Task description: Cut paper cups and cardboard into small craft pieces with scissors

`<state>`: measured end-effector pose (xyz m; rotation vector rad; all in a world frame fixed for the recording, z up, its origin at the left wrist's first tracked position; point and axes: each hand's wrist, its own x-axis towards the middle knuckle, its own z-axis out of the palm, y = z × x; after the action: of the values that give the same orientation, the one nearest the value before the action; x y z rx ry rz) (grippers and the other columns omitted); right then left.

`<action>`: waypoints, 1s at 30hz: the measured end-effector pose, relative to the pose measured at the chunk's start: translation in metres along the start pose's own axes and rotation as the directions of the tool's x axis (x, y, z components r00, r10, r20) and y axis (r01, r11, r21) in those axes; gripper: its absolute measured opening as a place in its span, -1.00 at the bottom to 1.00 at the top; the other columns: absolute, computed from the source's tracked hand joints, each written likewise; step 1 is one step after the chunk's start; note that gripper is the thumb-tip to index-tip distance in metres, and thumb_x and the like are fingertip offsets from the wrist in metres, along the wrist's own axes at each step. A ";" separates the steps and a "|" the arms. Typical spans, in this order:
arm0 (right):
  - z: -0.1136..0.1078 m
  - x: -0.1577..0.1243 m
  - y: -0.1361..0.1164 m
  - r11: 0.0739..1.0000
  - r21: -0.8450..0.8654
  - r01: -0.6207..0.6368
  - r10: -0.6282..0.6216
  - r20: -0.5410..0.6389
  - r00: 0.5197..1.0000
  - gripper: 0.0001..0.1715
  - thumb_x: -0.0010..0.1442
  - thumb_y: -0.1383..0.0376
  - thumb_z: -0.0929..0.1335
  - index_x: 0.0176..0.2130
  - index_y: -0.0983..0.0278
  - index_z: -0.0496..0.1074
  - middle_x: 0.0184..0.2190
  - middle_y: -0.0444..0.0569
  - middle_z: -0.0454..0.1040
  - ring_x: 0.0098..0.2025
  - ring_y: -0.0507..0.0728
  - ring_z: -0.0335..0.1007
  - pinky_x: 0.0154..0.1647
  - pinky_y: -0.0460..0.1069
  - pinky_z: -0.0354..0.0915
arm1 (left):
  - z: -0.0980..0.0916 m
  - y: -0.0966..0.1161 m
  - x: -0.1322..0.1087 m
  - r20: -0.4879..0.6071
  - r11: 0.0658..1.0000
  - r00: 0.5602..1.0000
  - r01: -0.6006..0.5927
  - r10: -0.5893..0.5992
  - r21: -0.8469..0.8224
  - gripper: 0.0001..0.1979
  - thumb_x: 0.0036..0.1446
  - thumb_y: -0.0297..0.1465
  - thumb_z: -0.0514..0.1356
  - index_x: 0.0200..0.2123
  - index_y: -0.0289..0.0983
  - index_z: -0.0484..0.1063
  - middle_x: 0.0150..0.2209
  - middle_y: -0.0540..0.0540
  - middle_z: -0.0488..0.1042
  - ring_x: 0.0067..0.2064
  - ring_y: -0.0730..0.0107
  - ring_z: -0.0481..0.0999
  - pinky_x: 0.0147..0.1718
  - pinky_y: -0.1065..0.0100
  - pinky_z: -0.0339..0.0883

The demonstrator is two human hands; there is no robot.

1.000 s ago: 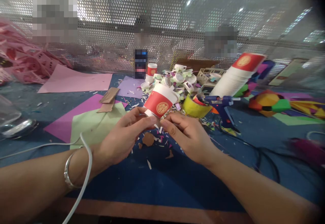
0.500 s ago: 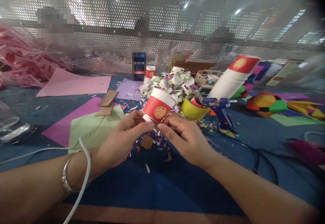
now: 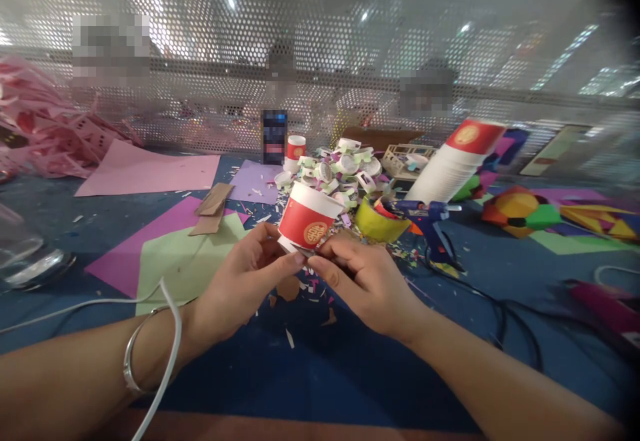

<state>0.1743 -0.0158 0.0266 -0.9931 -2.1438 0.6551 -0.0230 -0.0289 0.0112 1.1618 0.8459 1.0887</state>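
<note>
Between both hands a red and white paper cup (image 3: 309,218) with a gold round emblem is held up, leaning a little. My left hand (image 3: 255,268) is closed on its lower left edge, the thumb along the bottom. On the other side my right hand (image 3: 363,278) grips the lower right edge with bent fingers, its thumb tip close to the left one. Some of the cup's bottom edge is hidden behind the fingers. Behind the cup lies a heap of small white and green paper pieces (image 3: 345,164).
A tall leaning cup stack (image 3: 445,168), a blue glue gun (image 3: 425,214) with a black cord and a yellow-green container (image 3: 380,221) are on the right. Coloured paper sheets (image 3: 170,254) and a white cable (image 3: 167,354) lie left. Paper scraps litter the blue table (image 3: 310,374).
The cup has shifted slightly down and left in view and stands a little more upright. Both hands keep their hold, and the whole view has moved slightly.
</note>
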 end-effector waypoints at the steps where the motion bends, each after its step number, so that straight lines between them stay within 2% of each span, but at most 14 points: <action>1: 0.000 0.000 0.000 1.000 -0.008 0.007 -0.007 0.001 1.000 -0.60 0.37 0.10 0.29 -0.42 0.29 0.36 -0.58 -0.19 0.27 -0.54 -0.05 0.16 -0.52 -0.09 0.09 | 0.000 0.001 0.001 0.009 1.000 1.000 -0.009 0.009 0.003 -0.73 0.22 -0.28 0.29 -0.11 -0.22 0.31 -0.39 0.03 0.46 -0.46 0.55 0.40 -0.45 0.45 0.27; 3: -0.001 0.001 -0.001 1.000 -0.015 0.017 -0.017 -0.002 1.000 -0.61 0.37 0.12 0.29 -0.42 0.29 0.36 -0.58 -0.20 0.27 -0.55 -0.05 0.16 -0.51 -0.09 0.09 | 0.000 0.002 0.001 0.018 1.000 1.000 -0.022 0.021 0.013 -0.72 0.22 -0.28 0.29 -0.11 -0.22 0.30 -0.34 0.00 0.48 -0.43 0.53 0.41 -0.45 0.45 0.28; 7: -0.001 0.003 0.000 1.000 0.000 -0.008 0.008 -0.001 1.000 -0.60 0.39 0.14 0.27 -0.45 0.27 0.31 -0.60 -0.22 0.23 -0.55 -0.06 0.14 -0.51 -0.09 0.09 | 0.001 0.007 0.002 -0.015 0.997 0.999 -0.028 0.029 0.077 -0.66 0.18 -0.28 0.32 -0.08 -0.24 0.29 -0.26 -0.06 0.50 -0.27 0.42 0.48 -0.31 0.39 0.35; 12: -0.004 0.005 0.005 0.993 0.044 -0.112 0.113 -0.021 0.993 -0.58 0.39 0.07 0.26 -0.39 0.28 0.39 -0.59 -0.21 0.24 -0.56 -0.05 0.10 -0.54 -0.07 0.05 | -0.001 0.009 0.003 -0.052 0.996 0.999 0.006 -0.002 0.085 -0.63 0.17 -0.30 0.33 -0.04 -0.22 0.27 -0.26 -0.04 0.49 -0.29 0.43 0.45 -0.30 0.38 0.34; 16: -0.008 0.006 0.008 0.970 0.144 -0.196 0.204 -0.040 0.978 -0.58 0.37 0.01 0.27 -0.31 0.28 0.43 -0.58 -0.20 0.27 -0.58 -0.04 0.06 -0.59 -0.06 -0.02 | -0.005 0.008 0.005 -0.062 0.998 0.997 -0.048 0.050 0.036 -0.68 0.16 -0.38 0.33 -0.06 -0.19 0.32 -0.13 -0.06 0.52 -0.13 0.39 0.48 -0.15 0.38 0.34; 22: -0.010 0.007 0.013 0.922 0.281 -0.266 0.276 0.004 0.961 -0.58 0.32 -0.02 0.33 -0.28 0.28 0.44 -0.58 -0.18 0.33 -0.58 -0.04 0.07 -0.60 -0.07 -0.03 | -0.006 0.012 0.005 -0.030 0.992 0.995 -0.101 0.099 -0.076 -0.61 0.10 -0.47 0.36 0.00 -0.21 0.41 -0.01 -0.13 0.53 -0.05 0.31 0.50 -0.09 0.36 0.36; 26: -0.009 0.008 0.014 0.906 0.318 -0.279 0.286 0.026 0.958 -0.59 0.31 -0.03 0.34 -0.28 0.27 0.43 -0.54 -0.15 0.39 -0.55 -0.03 0.14 -0.58 -0.08 0.02 | -0.006 0.017 0.006 0.021 0.982 0.999 -0.042 0.046 -0.185 -0.65 0.09 -0.49 0.33 -0.02 -0.21 0.46 -0.05 -0.11 0.55 -0.06 0.30 0.50 -0.08 0.36 0.37; 30: -0.010 0.008 0.014 0.914 0.291 -0.281 0.287 0.024 0.958 -0.57 0.31 -0.04 0.34 -0.27 0.28 0.44 -0.50 -0.11 0.47 -0.51 -0.01 0.23 -0.52 -0.06 0.10 | -0.010 0.021 0.007 0.071 0.951 0.997 0.045 -0.024 -0.305 -0.59 0.10 -0.53 0.24 0.05 -0.22 0.50 0.01 -0.13 0.56 0.04 0.26 0.51 0.01 0.36 0.38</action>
<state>0.1844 0.0007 0.0269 -1.1478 -1.8302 1.0650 -0.0348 -0.0186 0.0293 0.9136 0.6160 1.1023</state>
